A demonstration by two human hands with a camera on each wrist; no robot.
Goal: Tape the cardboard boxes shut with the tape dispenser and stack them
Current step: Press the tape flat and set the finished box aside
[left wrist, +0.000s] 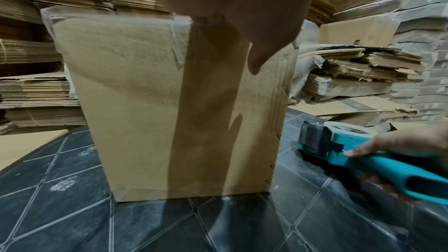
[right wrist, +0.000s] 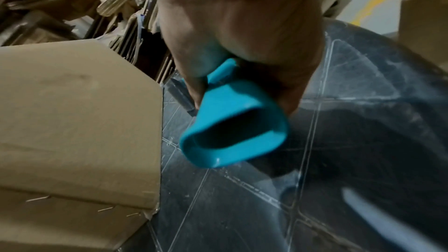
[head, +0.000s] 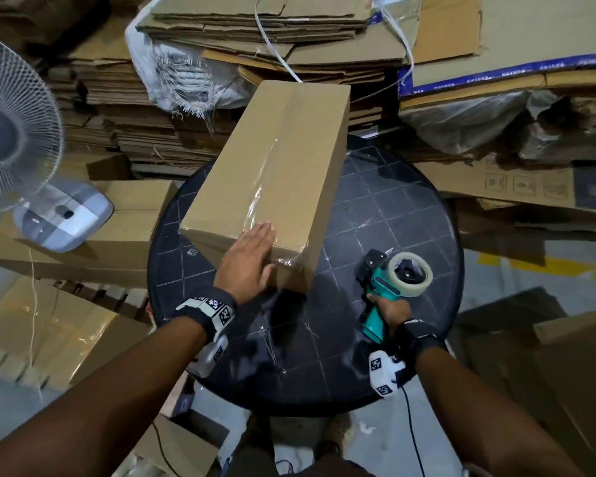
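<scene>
round table (head: 410,201): left hand (head: 250,259) flat on box (head: 279,149), right hand (head: 391,309) gripping dispenser (head: 386,290).

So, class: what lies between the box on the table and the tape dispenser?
Only bare dark table top between the box and the tape dispenser, clearest in the head view.

The room is dim, lit perhaps from above. Glare streaks the clear tape on the box (head: 272,166), and the dark surface (head: 393,208) shows pale sheen. In the left wrist view the left hand (left wrist: 242,7) casts a long shadow down the box. The right wrist view is motion-blurred, the tape dispenser (right wrist: 232,131) soft. Edges bend outward in every view.
</scene>
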